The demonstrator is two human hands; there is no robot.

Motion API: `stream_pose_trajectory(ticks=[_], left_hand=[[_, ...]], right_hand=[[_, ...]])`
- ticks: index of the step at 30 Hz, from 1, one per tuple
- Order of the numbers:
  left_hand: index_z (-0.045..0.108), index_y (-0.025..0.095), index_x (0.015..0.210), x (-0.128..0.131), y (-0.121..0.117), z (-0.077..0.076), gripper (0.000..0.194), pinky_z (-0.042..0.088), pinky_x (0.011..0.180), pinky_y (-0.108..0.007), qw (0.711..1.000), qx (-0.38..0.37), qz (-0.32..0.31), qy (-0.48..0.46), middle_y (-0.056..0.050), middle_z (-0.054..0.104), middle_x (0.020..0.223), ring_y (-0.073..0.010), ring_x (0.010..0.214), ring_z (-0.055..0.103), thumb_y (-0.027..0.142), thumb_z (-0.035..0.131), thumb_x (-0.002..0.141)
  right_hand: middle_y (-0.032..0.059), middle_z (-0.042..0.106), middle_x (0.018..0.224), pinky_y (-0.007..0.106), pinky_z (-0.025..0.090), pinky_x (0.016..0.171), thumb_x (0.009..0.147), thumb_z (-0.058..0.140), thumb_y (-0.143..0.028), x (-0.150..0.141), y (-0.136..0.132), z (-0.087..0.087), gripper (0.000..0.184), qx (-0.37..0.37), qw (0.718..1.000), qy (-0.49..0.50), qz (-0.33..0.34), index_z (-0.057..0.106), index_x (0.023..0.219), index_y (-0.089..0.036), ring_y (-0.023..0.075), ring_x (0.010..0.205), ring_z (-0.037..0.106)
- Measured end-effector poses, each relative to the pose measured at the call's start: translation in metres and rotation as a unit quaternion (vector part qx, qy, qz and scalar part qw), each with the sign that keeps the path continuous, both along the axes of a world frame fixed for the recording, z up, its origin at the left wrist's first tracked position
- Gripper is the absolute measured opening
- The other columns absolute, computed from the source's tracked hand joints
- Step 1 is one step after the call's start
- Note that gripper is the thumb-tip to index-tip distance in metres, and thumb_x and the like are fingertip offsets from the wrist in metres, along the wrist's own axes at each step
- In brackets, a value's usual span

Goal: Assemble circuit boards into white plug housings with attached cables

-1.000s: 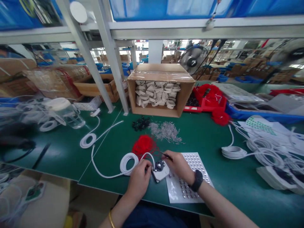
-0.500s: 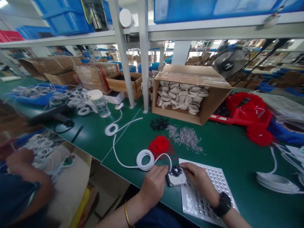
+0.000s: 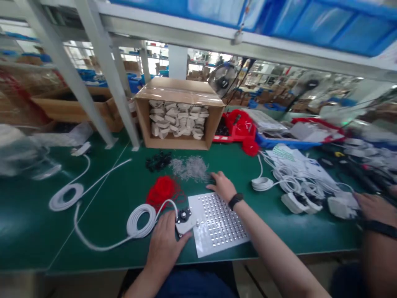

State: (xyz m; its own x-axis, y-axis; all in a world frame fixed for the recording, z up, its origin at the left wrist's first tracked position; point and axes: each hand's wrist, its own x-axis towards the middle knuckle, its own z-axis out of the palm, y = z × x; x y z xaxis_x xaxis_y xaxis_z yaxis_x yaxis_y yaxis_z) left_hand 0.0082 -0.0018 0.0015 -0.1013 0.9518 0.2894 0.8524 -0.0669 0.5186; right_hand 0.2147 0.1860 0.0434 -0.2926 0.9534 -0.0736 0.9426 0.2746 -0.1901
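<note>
My left hand [image 3: 163, 245] lies near the table's front edge, its fingers closed over a small white square part [image 3: 185, 221] with a black round centre. A white cable runs from that part to a coil [image 3: 141, 218] just left of it. My right hand [image 3: 222, 186] is stretched forward, with its fingertips at the edge of a heap of small metal pins [image 3: 190, 167]. Its fingers are turned away and blurred. Between the hands lies a white sheet [image 3: 217, 225] dotted with rows of small shiny pieces. A red wire bundle [image 3: 163, 188] sits behind the coil.
A pile of black parts [image 3: 158, 160] lies before an open cardboard box [image 3: 180, 114] of white pieces. Red trays [image 3: 237, 126] stand right of the box. Further right are white cables and adapters [image 3: 297, 186]. Another person's hand [image 3: 374, 207] works at the right edge. A second cable coil [image 3: 65, 196] lies left.
My right hand has left the white part and reached forward to the pin heap. The left hand stays on the part. The camera has swung to the right.
</note>
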Motion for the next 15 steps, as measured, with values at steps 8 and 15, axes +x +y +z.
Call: stream_pose_trajectory(ticks=[8, 15], left_hand=[[0.049, 0.021, 0.123, -0.028, 0.012, -0.017, 0.049, 0.055, 0.082, -0.045, 0.997, 0.06, -0.03, 0.025, -0.011, 0.064, 0.117, -0.0308, 0.102, 0.062, 0.042, 0.058, 0.08], [0.057, 0.023, 0.113, -0.038, -0.008, 0.013, 0.03, 0.053, 0.085, -0.043, 0.992, 0.112, 0.039, -0.043, -0.009, 0.062, 0.115, -0.0274, 0.101, 0.061, 0.034, 0.052, 0.085]], right_hand=[[0.0129, 0.061, 0.104, 0.029, 0.046, 0.071, 0.09, 0.035, -0.006, -0.022, 0.0, 0.007, 0.028, 0.002, 1.0, -0.014, -0.01, 0.061, 0.096, -0.014, 0.0209, 0.087, 0.065], [0.0103, 0.065, 0.091, 0.029, 0.043, 0.072, 0.085, 0.054, -0.016, -0.006, 0.009, 0.013, 0.008, -0.012, 0.996, 0.087, -0.023, 0.06, 0.08, -0.016, 0.0225, 0.088, 0.062]])
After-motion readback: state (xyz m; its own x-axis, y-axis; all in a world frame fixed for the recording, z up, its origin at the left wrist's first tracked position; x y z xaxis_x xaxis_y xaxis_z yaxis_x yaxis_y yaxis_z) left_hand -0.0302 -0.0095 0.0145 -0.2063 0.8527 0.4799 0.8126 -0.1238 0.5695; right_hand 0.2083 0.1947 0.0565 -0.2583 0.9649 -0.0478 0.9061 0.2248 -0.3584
